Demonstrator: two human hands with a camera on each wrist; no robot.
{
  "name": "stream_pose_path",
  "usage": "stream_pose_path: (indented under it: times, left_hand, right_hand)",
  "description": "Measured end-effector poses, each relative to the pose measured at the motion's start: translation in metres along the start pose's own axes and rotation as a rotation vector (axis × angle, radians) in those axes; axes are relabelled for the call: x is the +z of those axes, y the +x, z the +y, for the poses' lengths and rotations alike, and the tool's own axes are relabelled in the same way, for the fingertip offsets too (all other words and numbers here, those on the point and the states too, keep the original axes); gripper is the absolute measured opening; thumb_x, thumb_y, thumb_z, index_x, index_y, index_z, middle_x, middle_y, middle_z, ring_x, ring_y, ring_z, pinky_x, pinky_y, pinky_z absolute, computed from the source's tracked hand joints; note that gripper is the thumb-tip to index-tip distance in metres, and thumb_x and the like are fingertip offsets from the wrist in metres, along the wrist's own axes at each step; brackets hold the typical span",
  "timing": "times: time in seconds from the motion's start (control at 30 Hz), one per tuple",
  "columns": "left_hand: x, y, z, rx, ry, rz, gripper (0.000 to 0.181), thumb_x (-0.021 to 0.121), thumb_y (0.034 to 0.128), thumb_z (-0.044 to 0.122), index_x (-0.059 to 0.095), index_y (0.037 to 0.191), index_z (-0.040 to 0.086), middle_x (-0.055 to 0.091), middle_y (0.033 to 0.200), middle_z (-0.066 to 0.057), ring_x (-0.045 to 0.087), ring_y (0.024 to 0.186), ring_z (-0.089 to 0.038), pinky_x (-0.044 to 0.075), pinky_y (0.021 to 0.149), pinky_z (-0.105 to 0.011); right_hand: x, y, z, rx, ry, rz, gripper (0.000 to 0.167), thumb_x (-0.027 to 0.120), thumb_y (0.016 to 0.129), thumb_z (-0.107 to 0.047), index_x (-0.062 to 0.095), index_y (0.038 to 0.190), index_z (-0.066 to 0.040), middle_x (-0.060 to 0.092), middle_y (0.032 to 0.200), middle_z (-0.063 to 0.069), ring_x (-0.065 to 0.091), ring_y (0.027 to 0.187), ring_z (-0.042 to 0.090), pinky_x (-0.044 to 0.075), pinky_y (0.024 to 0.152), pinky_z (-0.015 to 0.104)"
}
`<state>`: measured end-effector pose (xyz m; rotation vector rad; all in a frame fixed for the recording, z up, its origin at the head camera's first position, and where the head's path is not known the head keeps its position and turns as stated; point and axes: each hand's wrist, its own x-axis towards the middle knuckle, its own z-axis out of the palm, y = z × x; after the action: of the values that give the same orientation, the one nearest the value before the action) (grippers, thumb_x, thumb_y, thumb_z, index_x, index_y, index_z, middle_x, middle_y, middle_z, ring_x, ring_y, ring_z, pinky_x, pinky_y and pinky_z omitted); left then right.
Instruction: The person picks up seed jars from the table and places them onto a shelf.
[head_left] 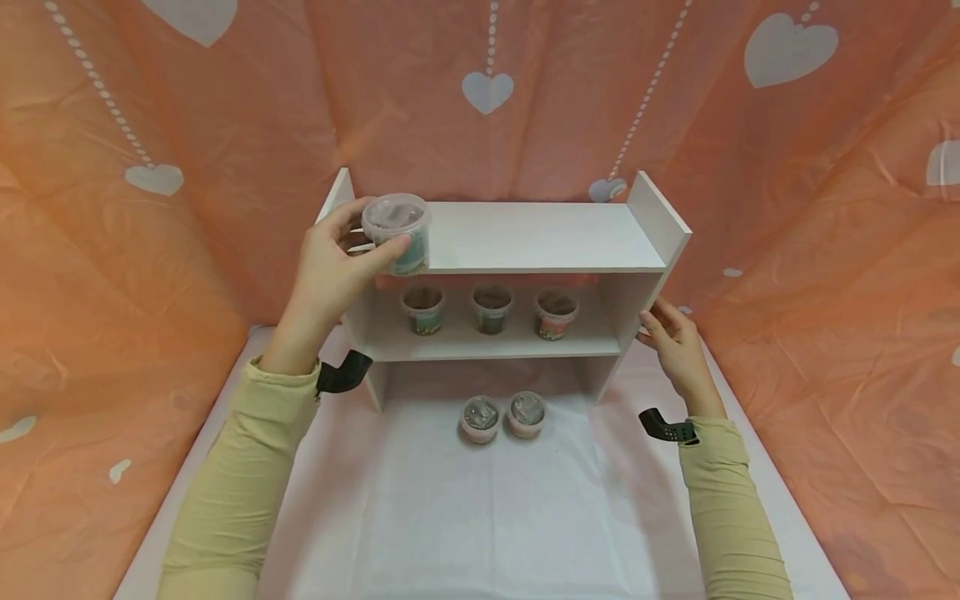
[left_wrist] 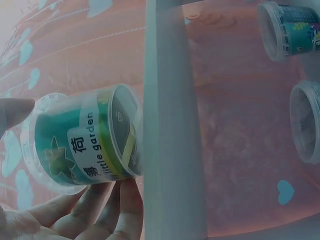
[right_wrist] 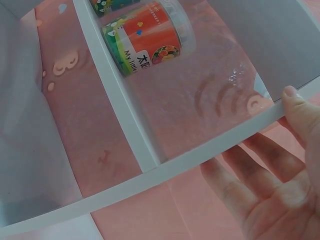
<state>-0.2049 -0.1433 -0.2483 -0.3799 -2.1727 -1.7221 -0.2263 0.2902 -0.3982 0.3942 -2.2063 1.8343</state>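
Observation:
A lidded clear plastic tub is held in my left hand, thumb on one side and fingers on the other, at the left end of the white shelf's top board. In the left wrist view, the tub has a green label with a leaf picture and "little garden"; its base is beside the board edge. My right hand grips the shelf's right side panel. In the right wrist view the thumb lies on the panel's front edge, with the fingers along its outer side.
On the middle board stand a green-labelled tub, a dark tub and a red-labelled tub. Two small lidded tubs sit on the white cloth before the shelf. Orange heart-patterned sheeting surrounds it.

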Motion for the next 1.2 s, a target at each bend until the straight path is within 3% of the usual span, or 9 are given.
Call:
stream_pose_path:
  times: [0.23, 0.53, 0.73, 1.2]
  left_hand:
    - [0.001, 0.006, -0.003, -0.056, 0.035, 0.026, 0.059, 0.077, 0.0813, 0.022, 0.053, 0.132, 0.006, 0.061, 0.118, -0.012, 0.059, 0.101, -0.020, 0.049, 0.088, -0.028]
    - [0.008, 0.012, -0.005, -0.112, 0.013, 0.046, 0.062, 0.073, 0.0848, 0.022, 0.039, 0.132, 0.002, 0.057, 0.128, -0.015, 0.056, 0.112, -0.025, 0.046, 0.095, -0.033]
    - [0.009, 0.016, -0.005, -0.098, -0.013, 0.044, 0.063, 0.070, 0.0882, 0.020, 0.037, 0.139, 0.002, 0.048, 0.136, -0.014, 0.050, 0.122, -0.025, 0.044, 0.100, -0.033]
    - [0.014, 0.028, -0.009, -0.100, 0.114, 0.066, 0.063, 0.062, 0.0940, 0.022, 0.032, 0.146, 0.002, 0.040, 0.140, -0.017, 0.047, 0.126, -0.028, 0.040, 0.104, -0.032]
  right_hand:
    - [0.000, 0.000, 0.000, 0.000, 0.005, -0.006, 0.051, 0.050, 0.100, -0.012, 0.033, 0.147, 0.001, 0.038, 0.140, 0.030, 0.054, 0.110, 0.007, 0.050, 0.083, 0.016]
    - [0.000, 0.001, 0.002, 0.004, -0.009, 0.000, 0.050, 0.051, 0.100, -0.016, 0.036, 0.146, -0.003, 0.043, 0.140, 0.022, 0.054, 0.112, 0.009, 0.051, 0.084, 0.017]
    - [0.000, 0.000, 0.001, 0.000, 0.001, -0.001, 0.050, 0.050, 0.100, -0.016, 0.036, 0.146, -0.001, 0.044, 0.138, 0.024, 0.054, 0.110, 0.008, 0.050, 0.084, 0.017]
    - [0.000, 0.001, 0.000, 0.013, -0.001, 0.001, 0.052, 0.051, 0.100, -0.015, 0.034, 0.147, 0.000, 0.041, 0.140, 0.026, 0.053, 0.111, 0.008, 0.050, 0.084, 0.017]
